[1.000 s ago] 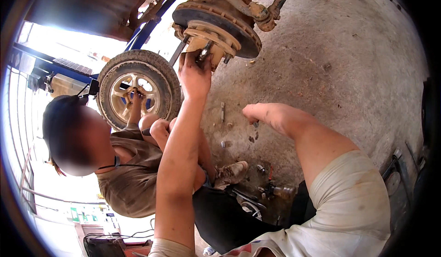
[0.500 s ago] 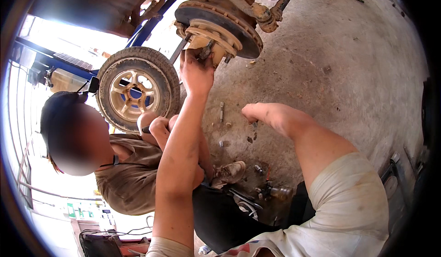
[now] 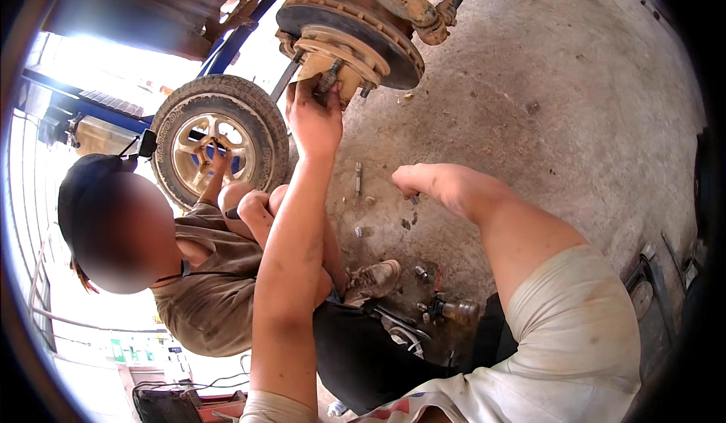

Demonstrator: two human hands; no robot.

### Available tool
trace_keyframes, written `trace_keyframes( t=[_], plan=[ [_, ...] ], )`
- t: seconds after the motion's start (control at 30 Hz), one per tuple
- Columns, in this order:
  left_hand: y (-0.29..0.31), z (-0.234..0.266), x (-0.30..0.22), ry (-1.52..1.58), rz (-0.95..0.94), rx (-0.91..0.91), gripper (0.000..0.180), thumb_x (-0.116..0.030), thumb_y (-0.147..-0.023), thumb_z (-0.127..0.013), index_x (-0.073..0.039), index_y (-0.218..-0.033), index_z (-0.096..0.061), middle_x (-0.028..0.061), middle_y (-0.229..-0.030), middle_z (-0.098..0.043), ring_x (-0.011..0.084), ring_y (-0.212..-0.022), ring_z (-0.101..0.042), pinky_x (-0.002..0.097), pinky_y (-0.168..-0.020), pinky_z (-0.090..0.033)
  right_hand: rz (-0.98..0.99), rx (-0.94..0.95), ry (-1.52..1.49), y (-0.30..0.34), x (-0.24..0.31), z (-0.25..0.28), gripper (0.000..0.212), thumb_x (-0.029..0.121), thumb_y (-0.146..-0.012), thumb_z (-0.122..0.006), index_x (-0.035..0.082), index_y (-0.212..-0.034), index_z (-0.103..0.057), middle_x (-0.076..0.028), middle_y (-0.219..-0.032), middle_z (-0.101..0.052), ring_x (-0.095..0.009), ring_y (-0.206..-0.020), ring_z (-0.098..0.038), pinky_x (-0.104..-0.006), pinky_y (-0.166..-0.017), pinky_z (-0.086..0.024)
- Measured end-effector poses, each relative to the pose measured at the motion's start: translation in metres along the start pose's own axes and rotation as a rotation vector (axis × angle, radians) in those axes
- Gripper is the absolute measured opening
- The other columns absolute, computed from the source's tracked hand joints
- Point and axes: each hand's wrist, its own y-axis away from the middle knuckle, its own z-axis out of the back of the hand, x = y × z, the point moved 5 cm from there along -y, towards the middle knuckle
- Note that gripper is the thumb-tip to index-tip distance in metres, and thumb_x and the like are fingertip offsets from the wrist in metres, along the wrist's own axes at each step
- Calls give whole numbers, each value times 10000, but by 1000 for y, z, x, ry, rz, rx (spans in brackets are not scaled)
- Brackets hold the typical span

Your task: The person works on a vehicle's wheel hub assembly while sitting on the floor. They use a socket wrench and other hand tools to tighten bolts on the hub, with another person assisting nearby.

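My left hand (image 3: 316, 124) reaches up to the hub (image 3: 352, 54) in front of a rusty brake disc (image 3: 344, 24). Its fingers close round a dark wheel stud (image 3: 330, 75) that sticks out of the hub; whether a nut sits on that stud cannot be made out. Another stud (image 3: 367, 90) shows bare at the hub's right. Lower and to the right, my right hand (image 3: 407, 179) hangs above the concrete floor with fingers curled downward. A small greyish piece (image 3: 415, 198) shows just under its fingertips, too small to name.
At left crouches a co-worker in a brown shirt (image 3: 215, 272), one hand (image 3: 219, 158) at the rim of an upright wheel (image 3: 261, 132). A metal rod-like piece (image 3: 358, 177), a socket-like piece (image 3: 359, 232) and a power tool (image 3: 457, 311) lie on the floor.
The co-worker's hand has come up to the wheel's rim. The whole view has shifted slightly; my left hand stays at the stud and my right hand stays above the floor.
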Motion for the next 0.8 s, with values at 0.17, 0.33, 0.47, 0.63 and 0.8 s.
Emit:
trace_keyframes(
  t=[0.17,0.33,0.47,0.63,0.8],
  plan=[
    [-1,-4,-1,2,8,-1,280,-158,-813,-727,24,-1009,-644,188,-946,-617,392,-893,-607,456,-797,-481,40,-21,61,-10,-7,-7,276,254,-773,-756,32,-935,-740,-129,-939,-728,-294,-923,-689,-409,-793,-546],
    [2,0,-2,-29,-29,-22,258,-148,-816,-718,18,-998,-643,191,-958,-618,399,-926,-596,462,-823,-470,-22,-69,-15,5,-5,-2,300,261,-772,-763,40,-973,-735,-135,-957,-725,-306,-952,-683,-405,-810,-545],
    [0,0,0,-17,-40,1,257,-157,-811,-727,14,-985,-645,187,-958,-624,392,-901,-607,458,-798,-482,-62,25,-21,5,-8,1,316,182,-741,-755,91,-1043,-734,-126,-1074,-709,-301,-1042,-663,-411,-849,-539],
    [-3,-4,4,6,-3,-9,274,-170,-796,-748,12,-973,-647,178,-938,-630,383,-864,-620,451,-764,-494,-81,11,10,-16,-20,-10,336,208,-743,-773,96,-1058,-732,-119,-1084,-708,-300,-1050,-662,-412,-856,-539],
    [3,-2,2,-35,-24,-35,259,-155,-801,-742,15,-969,-642,189,-953,-627,387,-885,-619,443,-775,-495,-63,60,11,-6,-11,-5,368,240,-741,-791,106,-1077,-729,-119,-1105,-702,-304,-1063,-656,-416,-877,-535]
  ],
)
